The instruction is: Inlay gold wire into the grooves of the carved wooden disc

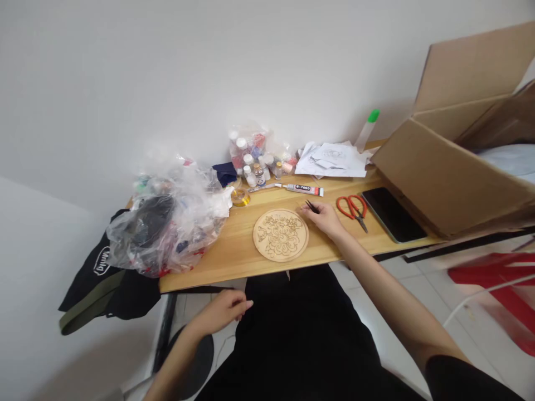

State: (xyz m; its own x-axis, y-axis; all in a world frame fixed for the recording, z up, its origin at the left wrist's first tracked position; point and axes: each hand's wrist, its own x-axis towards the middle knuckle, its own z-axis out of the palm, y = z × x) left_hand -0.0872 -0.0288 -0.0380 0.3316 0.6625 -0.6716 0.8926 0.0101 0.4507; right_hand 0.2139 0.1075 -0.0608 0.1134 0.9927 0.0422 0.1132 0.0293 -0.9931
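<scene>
Held in my right hand (326, 219) is a pair of black tweezers (311, 206), pinched at the right edge of a round wooden board (271, 253). Brown floral line patterns cover much of that board, which lies flat near the table's front edge. My left hand (225, 309) is below the table edge by my dark-clothed lap, its fingers loosely curled with nothing visible in them. A B-7000 glue tube (307, 190) lies behind the board. To the right of my right hand are orange-handled pliers (353, 210).
A phone (393, 214) and an open cardboard box (422, 172) occupy the table's right side. Plastic bags (179, 217) fill the left. Small bottles (259, 174), a gold wire spool (240, 197) and papers (332, 159) stand along the wall. A red stool (493, 273) is at right.
</scene>
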